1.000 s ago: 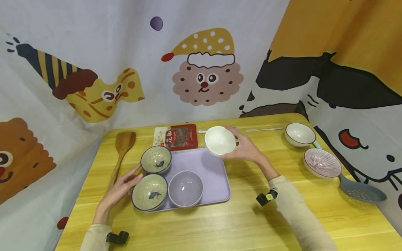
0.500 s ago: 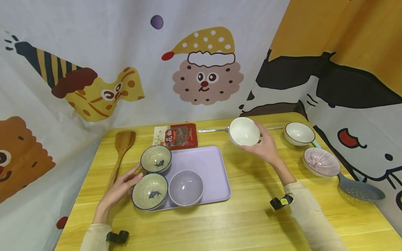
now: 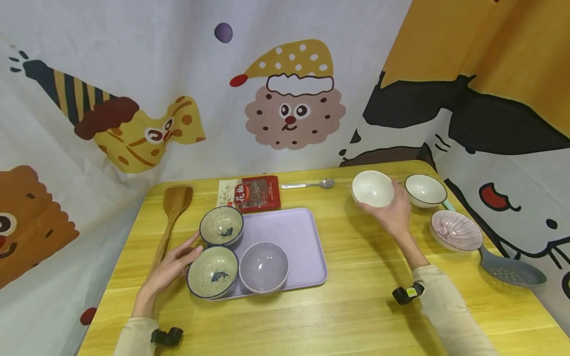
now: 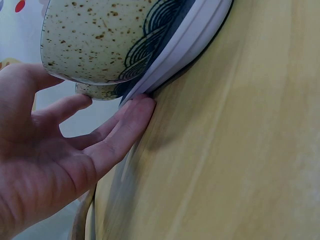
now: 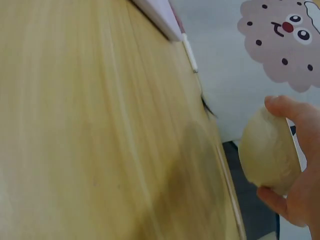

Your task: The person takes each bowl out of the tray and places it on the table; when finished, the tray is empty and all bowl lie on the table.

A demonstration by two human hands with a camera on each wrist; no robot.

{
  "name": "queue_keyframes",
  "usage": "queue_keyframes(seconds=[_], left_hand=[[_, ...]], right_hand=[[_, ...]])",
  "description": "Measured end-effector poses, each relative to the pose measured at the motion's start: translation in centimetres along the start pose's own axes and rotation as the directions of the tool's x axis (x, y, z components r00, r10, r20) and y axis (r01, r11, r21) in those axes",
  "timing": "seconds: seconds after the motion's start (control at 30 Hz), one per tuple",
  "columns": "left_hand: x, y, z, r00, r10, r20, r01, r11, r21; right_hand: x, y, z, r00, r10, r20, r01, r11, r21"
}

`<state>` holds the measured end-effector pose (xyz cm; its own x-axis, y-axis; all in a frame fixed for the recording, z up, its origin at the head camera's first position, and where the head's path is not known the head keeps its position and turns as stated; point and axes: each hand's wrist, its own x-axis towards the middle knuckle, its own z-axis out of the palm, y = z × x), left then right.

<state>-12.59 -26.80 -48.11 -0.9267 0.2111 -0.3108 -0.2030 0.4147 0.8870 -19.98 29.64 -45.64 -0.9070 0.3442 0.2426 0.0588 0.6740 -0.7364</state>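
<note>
My right hand (image 3: 395,207) grips a plain white bowl (image 3: 373,189) by its side, thumb and fingers spread around it. In the right wrist view the bowl (image 5: 269,152) is held above the wooden table, apart from it. My left hand (image 3: 171,267) lies at the left of the lilac tray (image 3: 307,247), fingers extended. In the left wrist view its fingertips (image 4: 145,104) touch the tray's edge, and the thumb is against a speckled bowl (image 4: 95,40). Two speckled bowls with blue fish, a rear one (image 3: 221,225) and a front one (image 3: 213,272), and a lilac bowl (image 3: 264,267) stand on the tray.
A wooden spatula (image 3: 173,212) lies at the left. Behind the tray are a red spice packet (image 3: 256,193) and a spoon (image 3: 307,185). At the right stand a dark-rimmed white bowl (image 3: 425,190) and a pink-striped bowl (image 3: 456,231), with a grey slotted turner (image 3: 512,269) beside them.
My right hand has carried the white bowl rightward, from over the tray's back right corner to near the dark-rimmed bowl. The spoon is now fully uncovered. My left hand has stayed put.
</note>
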Motion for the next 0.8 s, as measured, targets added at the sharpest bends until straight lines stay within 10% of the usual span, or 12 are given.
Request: queue_keyframes(seconds=[0.8], left_hand=[[-0.1, 0.1, -0.1, 1.0, -0.005, 0.004, 0.005, 1.0, -0.012]], right_hand=[[1.3, 2.3, -0.3, 0.983, 0.179, 0.032, -0.177, 0.981, -0.074]])
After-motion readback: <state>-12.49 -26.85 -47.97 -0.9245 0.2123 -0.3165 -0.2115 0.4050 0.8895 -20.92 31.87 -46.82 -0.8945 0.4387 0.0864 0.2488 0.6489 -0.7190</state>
